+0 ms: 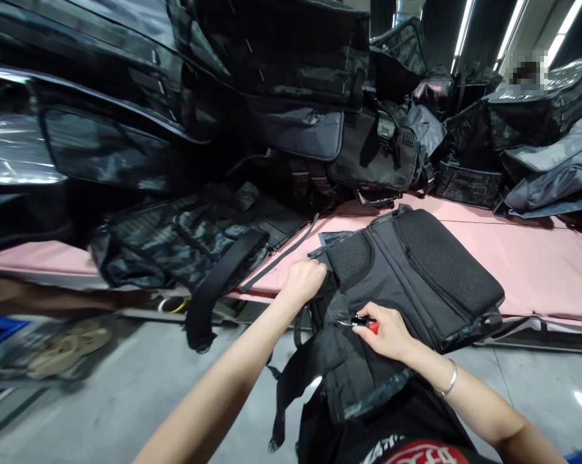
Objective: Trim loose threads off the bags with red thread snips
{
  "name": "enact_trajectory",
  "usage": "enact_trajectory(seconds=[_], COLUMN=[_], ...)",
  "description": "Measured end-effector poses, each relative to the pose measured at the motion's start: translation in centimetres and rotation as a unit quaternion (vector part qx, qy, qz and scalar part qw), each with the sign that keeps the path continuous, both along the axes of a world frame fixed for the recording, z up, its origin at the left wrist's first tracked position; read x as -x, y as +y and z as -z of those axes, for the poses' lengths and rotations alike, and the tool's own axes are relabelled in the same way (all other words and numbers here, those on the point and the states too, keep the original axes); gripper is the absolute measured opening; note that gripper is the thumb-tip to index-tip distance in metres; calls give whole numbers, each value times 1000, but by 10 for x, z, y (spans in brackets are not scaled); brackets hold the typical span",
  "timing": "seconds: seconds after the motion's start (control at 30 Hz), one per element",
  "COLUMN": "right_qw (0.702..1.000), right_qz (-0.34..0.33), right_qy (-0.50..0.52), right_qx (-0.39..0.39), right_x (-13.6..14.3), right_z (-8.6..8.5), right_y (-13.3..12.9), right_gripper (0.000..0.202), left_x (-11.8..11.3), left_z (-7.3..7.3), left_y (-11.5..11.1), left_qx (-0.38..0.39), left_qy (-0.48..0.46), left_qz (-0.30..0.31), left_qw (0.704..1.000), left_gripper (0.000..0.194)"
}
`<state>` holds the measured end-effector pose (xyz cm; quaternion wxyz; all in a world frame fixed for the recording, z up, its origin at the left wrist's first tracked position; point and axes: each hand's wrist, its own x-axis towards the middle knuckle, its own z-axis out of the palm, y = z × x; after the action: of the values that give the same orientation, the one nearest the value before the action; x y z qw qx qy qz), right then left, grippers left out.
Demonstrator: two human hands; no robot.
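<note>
Lap: black clothing with a red print point(423, 453), under the bag's near edge.
Right hand point(385, 330): fingers curled round the red and black handles of a small tool point(352, 321), snips by the look of it; a silver bracelet point(448, 379) sits on the wrist.
Tool tip: pointing left, close over the dark fabric – whether it touches cannot be told.
Left hand point(308, 281): bunched into a fist, gripping the bag's left edge.
Backpack point(401, 293): mesh-padded back upward, its far part lying on the tabletop, its near part overhanging the edge towards the lap.
Snag risk: the tip could nick cloth or webbing if the fabric folds up under it or the left hand's pull slackens.
Slip risk: the overhanging weight and loose straps could drag the bag down if that grip let go.
Tabletop point(532, 258): pink-covered, with a seam running along its far side.
Floor point(126, 393): pale grey and glossy, below the tabletop's near edge.
Left neighbour: a camouflage bag point(174, 241) on the tabletop, a wide black strap point(223, 277) drooping over the edge.
Beyond: dark bags point(375, 145) heaped high – strip lights point(465, 26) overhead at right.
</note>
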<state>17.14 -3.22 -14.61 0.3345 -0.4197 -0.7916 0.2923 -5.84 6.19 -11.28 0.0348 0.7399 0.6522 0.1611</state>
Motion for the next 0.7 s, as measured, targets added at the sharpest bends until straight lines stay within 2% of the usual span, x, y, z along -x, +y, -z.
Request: enact_trajectory(seconds=[0.13,0.27,0.37,0.5,0.63,0.7], right_qw=[1000,999,997,992,997,999], right_qz=[6,9,11,14,26,39], right_qy=[7,25,50,99,65,28], right_qx=[4,17,50,78,13,-9], right_x=[0,0,2,5,21,36], right_z=[0,-2,-9,-35,-74,-85], right_y=[0,0,2,13,40,60], right_gripper=[13,13,13,14,13,13], left_x=[19,42,46,37,26,22], left_z=[5,15,21,23,23,25], left_y=[2,-5,-11,-7,4,7], left_qx=[-8,-19,-14,2,21,23], left_qy=[-43,-117,-159,-170,-153,-141], left_qz=[-29,-97,-101,-67,-52,-57], left_qw=[999,988,982,983,987,988], left_gripper=[12,29,34,28,16,11])
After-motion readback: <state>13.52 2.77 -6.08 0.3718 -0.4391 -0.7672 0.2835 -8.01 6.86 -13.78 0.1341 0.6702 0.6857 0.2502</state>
